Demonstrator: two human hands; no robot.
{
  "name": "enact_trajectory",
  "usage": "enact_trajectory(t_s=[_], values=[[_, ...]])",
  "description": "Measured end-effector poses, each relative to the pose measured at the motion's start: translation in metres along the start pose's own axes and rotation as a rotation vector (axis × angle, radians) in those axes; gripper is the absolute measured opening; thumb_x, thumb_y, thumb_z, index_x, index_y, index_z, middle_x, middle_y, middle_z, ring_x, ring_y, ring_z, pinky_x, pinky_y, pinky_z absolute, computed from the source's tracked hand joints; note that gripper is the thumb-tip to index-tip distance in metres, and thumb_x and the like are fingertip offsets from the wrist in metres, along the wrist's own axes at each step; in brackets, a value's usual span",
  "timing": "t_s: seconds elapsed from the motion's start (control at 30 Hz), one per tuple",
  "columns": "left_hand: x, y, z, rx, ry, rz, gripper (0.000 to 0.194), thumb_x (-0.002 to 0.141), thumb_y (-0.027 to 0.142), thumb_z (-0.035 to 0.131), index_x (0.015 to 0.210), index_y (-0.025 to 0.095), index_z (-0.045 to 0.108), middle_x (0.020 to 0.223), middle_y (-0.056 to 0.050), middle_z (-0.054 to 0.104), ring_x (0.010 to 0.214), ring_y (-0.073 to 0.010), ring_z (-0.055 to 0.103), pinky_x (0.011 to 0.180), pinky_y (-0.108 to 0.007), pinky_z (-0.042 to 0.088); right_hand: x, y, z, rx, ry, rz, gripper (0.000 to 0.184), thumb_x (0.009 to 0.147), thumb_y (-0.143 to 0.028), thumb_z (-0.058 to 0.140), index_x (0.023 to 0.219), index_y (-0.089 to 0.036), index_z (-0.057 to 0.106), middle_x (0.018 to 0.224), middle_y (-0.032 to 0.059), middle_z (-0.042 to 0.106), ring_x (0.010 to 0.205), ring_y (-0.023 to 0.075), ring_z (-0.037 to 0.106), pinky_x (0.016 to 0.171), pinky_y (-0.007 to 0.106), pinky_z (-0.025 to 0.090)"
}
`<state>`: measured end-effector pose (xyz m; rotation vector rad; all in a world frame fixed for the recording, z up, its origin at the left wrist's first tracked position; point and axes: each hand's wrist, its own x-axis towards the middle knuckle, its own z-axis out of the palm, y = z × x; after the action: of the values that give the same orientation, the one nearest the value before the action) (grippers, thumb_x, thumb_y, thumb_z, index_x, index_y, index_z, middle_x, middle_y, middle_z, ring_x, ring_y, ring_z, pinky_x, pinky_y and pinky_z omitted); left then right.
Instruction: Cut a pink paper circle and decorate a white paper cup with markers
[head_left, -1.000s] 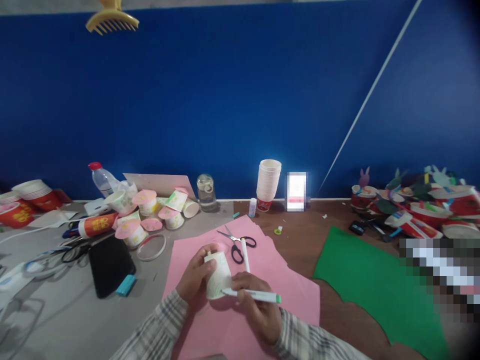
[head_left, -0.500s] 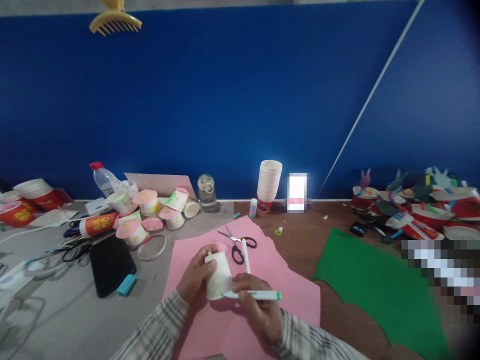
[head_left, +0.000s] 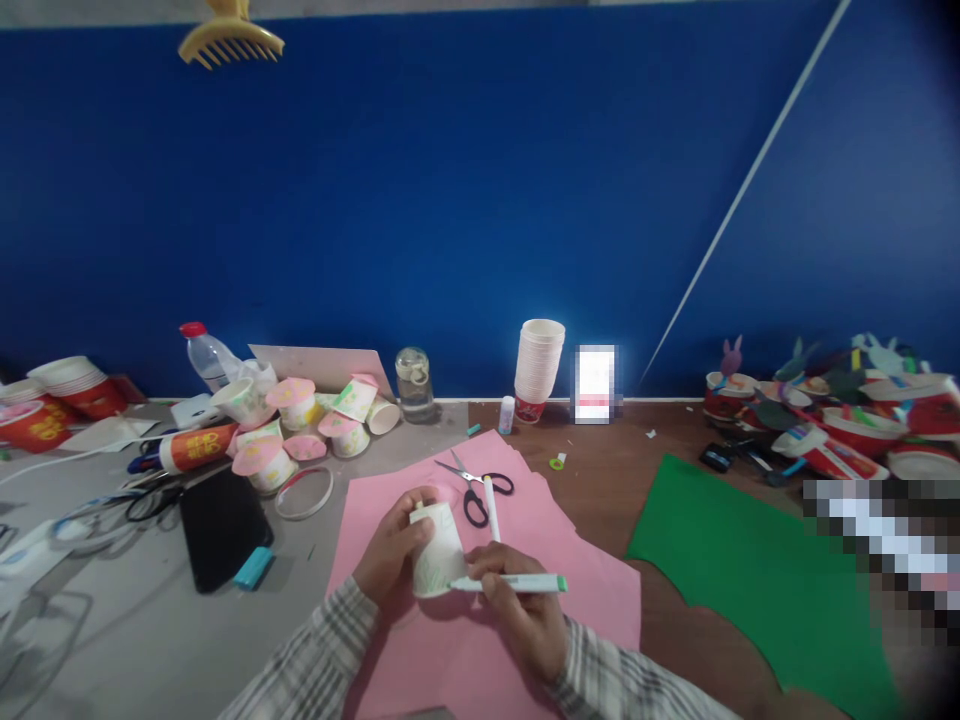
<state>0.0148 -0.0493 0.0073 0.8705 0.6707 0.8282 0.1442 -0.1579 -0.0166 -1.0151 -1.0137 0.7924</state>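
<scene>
My left hand (head_left: 399,548) grips a white paper cup (head_left: 439,550) from its left side, over the pink paper (head_left: 457,660). Green strokes show on the cup's wall near its lower edge. In my right hand (head_left: 523,612) is a green marker (head_left: 517,583), held between thumb and fingers. Its tip meets the cup's lower right part. Black-handled scissors (head_left: 474,488) lie partly spread on the pink paper beyond the hands, and a second white marker (head_left: 491,508) with a yellow end lies against them.
A tall stack of paper cups (head_left: 539,365) stands by the blue partition, beside a glue stick (head_left: 507,415) and a glass jar (head_left: 415,385). Decorated cups (head_left: 296,402) crowd the left, near a black phone (head_left: 225,530). Green paper (head_left: 750,570) lies at right, below red cups (head_left: 859,430).
The marker has shifted slightly up and to the right along the cup's lower part. More green strokes show there. My left hand keeps the cup in place.
</scene>
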Motion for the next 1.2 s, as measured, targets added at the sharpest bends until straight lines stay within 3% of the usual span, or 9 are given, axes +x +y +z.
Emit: enact_trajectory(t_s=[0.3, 0.47, 0.77, 0.97, 1.2], values=[[0.0012, -0.0003, -0.0014, -0.006, -0.018, 0.008, 0.048, 0.045, 0.032, 0.08, 0.087, 0.021, 0.061, 0.064, 0.001, 0.059, 0.05, -0.0171, 0.053, 0.042, -0.026, 0.044, 0.0023, -0.0018, -0.0002, 0.03, 0.046, 0.059, 0.018, 0.075, -0.03, 0.055, 0.069, -0.021, 0.07, 0.053, -0.0005, 0.058, 0.049, 0.0188, 0.054, 0.046, 0.026, 0.047], [0.0006, 0.0011, 0.0007, -0.027, 0.014, -0.001, 0.051, 0.04, 0.031, 0.082, 0.086, 0.022, 0.061, 0.071, 0.0, 0.06, 0.048, -0.015, 0.052, 0.04, -0.025, 0.043, 0.0002, 0.001, -0.0005, 0.114, 0.028, 0.119, 0.015, 0.072, -0.028, 0.059, 0.067, -0.021, 0.071, 0.064, 0.0025, 0.064, 0.047, 0.0169, 0.054, 0.042, 0.024, 0.047], [-0.0003, 0.0014, 0.0006, -0.039, -0.003, -0.004, 0.049, 0.042, 0.028, 0.081, 0.086, 0.023, 0.06, 0.072, 0.0, 0.061, 0.05, -0.016, 0.053, 0.042, -0.026, 0.044, 0.0035, -0.0006, 0.0, 0.037, 0.08, 0.088, 0.02, 0.075, -0.031, 0.056, 0.067, -0.018, 0.07, 0.051, -0.0004, 0.058, 0.047, 0.0171, 0.051, 0.043, 0.024, 0.042], [-0.0005, 0.0021, 0.0009, -0.051, 0.009, -0.017, 0.051, 0.04, 0.028, 0.081, 0.086, 0.022, 0.06, 0.073, -0.001, 0.062, 0.05, -0.0162, 0.053, 0.041, -0.025, 0.043, 0.002, 0.0044, -0.002, 0.14, 0.049, 0.134, 0.019, 0.072, -0.032, 0.059, 0.066, -0.019, 0.07, 0.055, 0.0004, 0.06, 0.046, 0.0166, 0.051, 0.042, 0.024, 0.044], [-0.0004, 0.003, 0.0007, -0.047, -0.007, -0.018, 0.048, 0.042, 0.027, 0.079, 0.086, 0.023, 0.06, 0.071, 0.0, 0.061, 0.049, -0.0158, 0.052, 0.041, -0.025, 0.042, 0.0026, 0.0033, -0.0007, 0.083, 0.045, 0.132, 0.017, 0.072, -0.029, 0.059, 0.064, -0.018, 0.07, 0.052, 0.0004, 0.059, 0.046, 0.0169, 0.051, 0.043, 0.024, 0.043]])
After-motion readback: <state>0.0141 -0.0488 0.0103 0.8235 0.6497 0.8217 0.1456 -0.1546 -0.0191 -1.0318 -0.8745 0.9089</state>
